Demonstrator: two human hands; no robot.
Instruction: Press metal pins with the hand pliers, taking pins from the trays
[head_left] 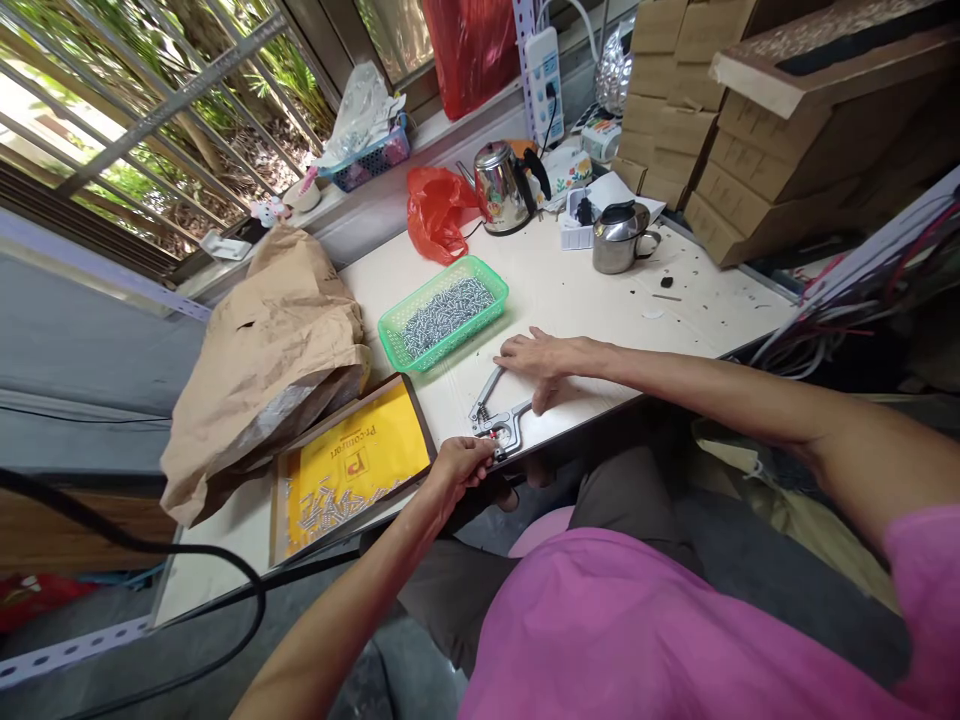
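Note:
A pair of grey metal hand pliers [512,424] with a spring lies at the front edge of the table, its two handles spread apart. My right hand [541,358] reaches around the handles, fingers over the upper one and thumb by the lower one. At the jaw end, my left hand [466,462] is closed in a pinch. A small red bit shows at the jaws by its fingertips; what the fingers hold is too small to tell. Behind the pliers stands a green plastic basket [480,328] filled with small silvery metal pieces.
Left of my left hand, a shallow tray [418,410] with a yellow sheet [397,430] holds several small metal pieces [330,510]. Crumpled brown paper [277,340] lies beyond it. A kettle [501,190], a steel pot [616,240] and stacked cardboard boxes [780,150] stand farther back.

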